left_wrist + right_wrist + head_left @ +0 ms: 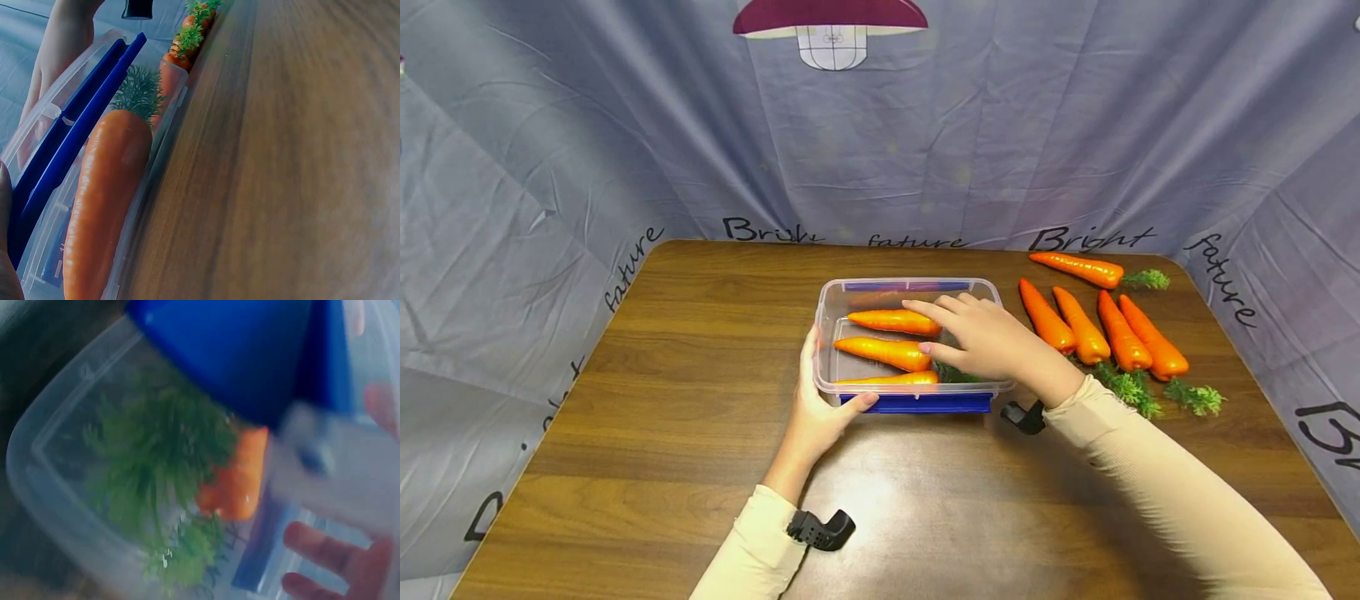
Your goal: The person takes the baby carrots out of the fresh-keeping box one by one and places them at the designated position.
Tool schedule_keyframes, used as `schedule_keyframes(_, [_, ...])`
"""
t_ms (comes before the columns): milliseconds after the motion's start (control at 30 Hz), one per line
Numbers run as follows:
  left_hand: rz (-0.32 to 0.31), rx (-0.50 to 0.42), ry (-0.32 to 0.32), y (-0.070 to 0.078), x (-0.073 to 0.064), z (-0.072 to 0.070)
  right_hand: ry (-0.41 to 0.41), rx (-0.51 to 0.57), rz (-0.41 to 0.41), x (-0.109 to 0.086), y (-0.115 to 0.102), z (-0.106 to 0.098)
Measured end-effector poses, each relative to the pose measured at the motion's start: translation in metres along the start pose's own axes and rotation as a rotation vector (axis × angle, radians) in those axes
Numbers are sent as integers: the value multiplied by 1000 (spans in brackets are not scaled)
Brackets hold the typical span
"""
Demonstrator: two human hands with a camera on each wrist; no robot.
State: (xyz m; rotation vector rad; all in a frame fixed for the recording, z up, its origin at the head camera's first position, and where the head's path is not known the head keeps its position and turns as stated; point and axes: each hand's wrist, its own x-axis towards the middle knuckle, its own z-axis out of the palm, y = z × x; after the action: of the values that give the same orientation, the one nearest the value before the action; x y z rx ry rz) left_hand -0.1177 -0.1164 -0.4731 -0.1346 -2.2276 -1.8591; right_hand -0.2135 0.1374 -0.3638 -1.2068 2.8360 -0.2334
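Note:
A clear plastic container (917, 388) with blue side clips stands on the table. Inside lie an upper carrot (891, 321), a middle carrot (883, 353) and a front carrot (895, 380), tips pointing left. Green tops (162, 450) fill the right end. My left hand (820, 417) grips the container's front left corner, thumb on the front rim and fingers along the left wall. Above the container's right half, my right hand (973, 333) reaches in with fingers extended near the upper and middle carrots. Whether its fingertips touch them is hard to tell. The right wrist view is blurred.
Several more carrots with green tops lie to the container's right, among them a far carrot (1078, 269) near the back edge and a slanted carrot (1047, 317). A grey printed curtain (880, 167) hangs behind the wooden table (700, 333).

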Motion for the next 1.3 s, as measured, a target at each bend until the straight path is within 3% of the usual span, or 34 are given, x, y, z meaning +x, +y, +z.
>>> schedule_keyframes(333, [-21,1,-5,3,-1,0,-106,69,-8,15,-6,16])
schedule_keyframes(600, [-47,-19,-21,24,-2,-1,-163,98,-31,18,-9,23])
schedule_keyframes(900, [-22,16,-1,3,0,0,-161,121,-22,23,-10,33])
schedule_keyframes(1133, [-3,5,-5,2,0,0,-147,201,-34,28,-9,36])
schedule_keyframes(1300, [0,12,-4,3,0,0,-118,272,-87,32,-8,39])
